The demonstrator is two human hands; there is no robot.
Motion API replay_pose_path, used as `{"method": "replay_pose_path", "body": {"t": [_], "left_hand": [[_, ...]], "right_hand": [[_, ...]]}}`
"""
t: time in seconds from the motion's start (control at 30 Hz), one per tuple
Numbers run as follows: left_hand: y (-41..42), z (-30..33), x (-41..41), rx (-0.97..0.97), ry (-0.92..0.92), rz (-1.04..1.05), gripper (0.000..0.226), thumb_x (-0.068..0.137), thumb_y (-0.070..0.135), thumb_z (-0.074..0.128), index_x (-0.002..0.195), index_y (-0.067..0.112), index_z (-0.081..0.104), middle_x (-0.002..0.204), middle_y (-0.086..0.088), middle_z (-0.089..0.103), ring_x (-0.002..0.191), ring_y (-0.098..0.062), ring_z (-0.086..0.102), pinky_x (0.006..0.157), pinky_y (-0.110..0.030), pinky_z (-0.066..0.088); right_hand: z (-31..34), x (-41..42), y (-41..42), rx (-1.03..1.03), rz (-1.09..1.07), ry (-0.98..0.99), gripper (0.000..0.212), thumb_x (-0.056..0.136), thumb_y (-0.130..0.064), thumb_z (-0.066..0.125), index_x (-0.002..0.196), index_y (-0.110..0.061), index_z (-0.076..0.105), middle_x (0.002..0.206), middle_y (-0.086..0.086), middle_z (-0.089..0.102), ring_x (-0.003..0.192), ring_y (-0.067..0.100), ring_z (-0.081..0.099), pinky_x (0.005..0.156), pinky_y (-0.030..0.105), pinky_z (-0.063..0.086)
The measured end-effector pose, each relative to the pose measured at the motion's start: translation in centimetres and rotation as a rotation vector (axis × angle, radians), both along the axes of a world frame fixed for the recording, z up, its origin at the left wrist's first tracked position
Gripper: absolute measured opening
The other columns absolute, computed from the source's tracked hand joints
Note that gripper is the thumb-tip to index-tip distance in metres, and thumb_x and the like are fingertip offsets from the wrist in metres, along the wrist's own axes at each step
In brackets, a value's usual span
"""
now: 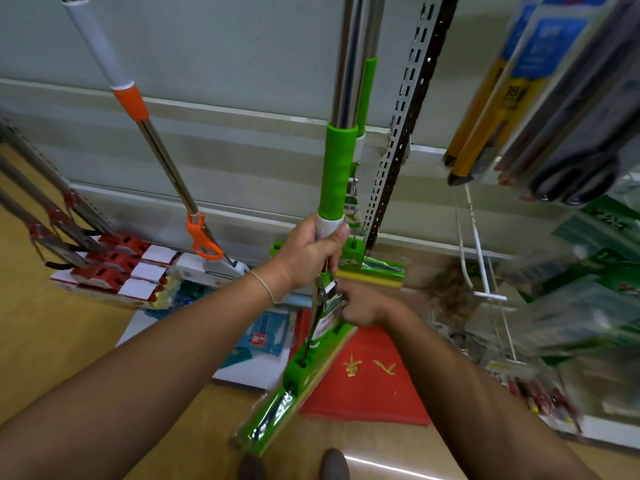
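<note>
A green sponge mop (337, 171) stands upright before me, its steel pole rising out of the top of the view. My left hand (313, 252) grips the pole at the white collar just under the green grip. My right hand (360, 304) holds the metal squeeze lever lower down, fingers curled round it. The mop's green head (294, 386), still in clear wrapping, slants toward my feet above the floor.
A second green mop (372, 268) stands behind against the wall. An orange-handled mop (204, 237) and red-headed mops (104, 268) lean at left. A red mat (370, 372) lies on the floor. Packaged goods hang on the shelf rack (568, 140) at right.
</note>
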State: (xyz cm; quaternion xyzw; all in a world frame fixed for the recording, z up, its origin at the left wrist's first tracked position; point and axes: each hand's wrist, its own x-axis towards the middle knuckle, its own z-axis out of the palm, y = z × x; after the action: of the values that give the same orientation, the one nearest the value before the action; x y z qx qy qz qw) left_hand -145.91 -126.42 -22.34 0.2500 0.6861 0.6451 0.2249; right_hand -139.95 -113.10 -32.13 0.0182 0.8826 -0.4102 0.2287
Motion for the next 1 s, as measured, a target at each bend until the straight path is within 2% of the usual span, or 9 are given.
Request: {"method": "replay_pose_path", "body": {"t": [0.07, 0.13, 0.27, 0.47, 0.57, 0.7, 0.83, 0.93, 1.0], "left_hand": [[0.2, 0.0, -0.5, 0.025, -0.009, -0.036, 0.018, 0.087, 0.025, 0.049, 0.079, 0.010, 0.043, 0.060, -0.014, 0.049, 0.056, -0.032, 0.047, 0.058, -0.041, 0.040], [0.4, 0.0, -1.0, 0.041, -0.024, -0.059, 0.018, 0.087, 0.022, 0.048, 0.077, 0.009, 0.042, 0.059, -0.012, 0.048, 0.056, -0.029, 0.047, 0.056, -0.040, 0.040], [1.1, 0.1, -1.7, 0.025, -0.007, -0.095, 0.018, 0.088, 0.022, 0.047, 0.076, 0.009, 0.043, 0.059, -0.012, 0.048, 0.053, -0.027, 0.047, 0.053, -0.035, 0.043], [2.1, -0.3, -3.0, -0.125, 0.059, -0.092, 0.017, 0.100, 0.022, 0.047, 0.102, 0.005, 0.044, 0.076, -0.020, 0.063, 0.076, -0.038, 0.063, 0.078, -0.044, 0.051], [2.5, -0.4, -3.1, -0.175, 0.061, -0.038, 0.019, 0.099, 0.030, 0.049, 0.108, 0.013, 0.048, 0.087, -0.011, 0.068, 0.085, -0.028, 0.066, 0.081, -0.042, 0.052], [3.2, 0.0, -3.5, -0.247, 0.135, -0.037, 0.034, 0.097, 0.039, 0.047, 0.098, 0.006, 0.056, 0.090, -0.027, 0.065, 0.077, -0.032, 0.062, 0.082, -0.051, 0.050], [4.2, 0.2, -4.1, -0.302, 0.182, -0.021, 0.035, 0.096, 0.038, 0.051, 0.097, 0.005, 0.059, 0.086, -0.022, 0.068, 0.082, -0.038, 0.065, 0.080, -0.051, 0.052], [5.0, 0.0, -4.5, -0.349, 0.295, 0.029, 0.023, 0.092, 0.032, 0.060, 0.105, 0.014, 0.053, 0.089, -0.009, 0.067, 0.087, -0.030, 0.066, 0.082, -0.041, 0.053], [5.7, 0.1, -4.8, -0.369, 0.339, 0.097, 0.029, 0.088, 0.027, 0.064, 0.112, 0.014, 0.051, 0.096, -0.009, 0.067, 0.092, -0.029, 0.065, 0.083, -0.037, 0.051]], "right_hand": [[-0.2, 0.1, 0.0, -0.036, 0.020, -0.109, 0.044, 0.073, -0.003, 0.074, 0.104, -0.027, 0.056, 0.100, -0.004, 0.066, 0.091, 0.010, 0.067, 0.075, 0.023, 0.055], [-0.7, 0.1, -0.3, -0.169, -0.056, -0.191, 0.055, 0.065, -0.020, 0.089, 0.105, -0.027, 0.053, 0.108, 0.000, 0.070, 0.099, 0.012, 0.069, 0.087, 0.034, 0.058], [-1.5, -0.1, -0.1, -0.204, -0.191, -0.066, 0.076, 0.052, -0.058, 0.087, 0.116, -0.027, 0.061, 0.117, -0.006, 0.070, 0.109, 0.015, 0.065, 0.101, 0.042, 0.050], [-2.2, -0.5, 0.7, -0.230, -0.321, -0.033, 0.060, 0.069, -0.035, 0.089, 0.117, -0.012, 0.061, 0.108, 0.001, 0.071, 0.097, 0.016, 0.069, 0.090, 0.034, 0.056], [-2.2, -0.6, 0.6, -0.116, -0.392, 0.017, 0.058, 0.071, -0.048, 0.084, 0.115, -0.018, 0.063, 0.100, -0.006, 0.071, 0.085, 0.008, 0.069, 0.066, 0.017, 0.052], [-3.1, -1.3, 0.3, 0.056, -0.553, 0.104, 0.079, 0.070, -0.064, 0.075, 0.133, -0.019, 0.057, 0.124, 0.004, 0.069, 0.110, 0.024, 0.066, 0.093, 0.033, 0.054], [-3.5, -2.1, 0.9, 0.114, -0.648, 0.093, 0.097, 0.066, -0.074, 0.069, 0.143, -0.018, 0.048, 0.135, 0.005, 0.062, 0.120, 0.025, 0.061, 0.096, 0.031, 0.050], [-3.5, -2.7, 1.0, 0.087, -0.705, 0.087, 0.097, 0.064, -0.074, 0.071, 0.142, -0.020, 0.049, 0.122, -0.001, 0.070, 0.096, 0.011, 0.067, 0.071, 0.014, 0.044], [-3.6, -3.3, 0.8, 0.070, -0.735, 0.092, 0.090, 0.065, -0.074, 0.069, 0.137, -0.023, 0.054, 0.113, -0.003, 0.073, 0.090, 0.010, 0.068, 0.069, 0.016, 0.047]]}}
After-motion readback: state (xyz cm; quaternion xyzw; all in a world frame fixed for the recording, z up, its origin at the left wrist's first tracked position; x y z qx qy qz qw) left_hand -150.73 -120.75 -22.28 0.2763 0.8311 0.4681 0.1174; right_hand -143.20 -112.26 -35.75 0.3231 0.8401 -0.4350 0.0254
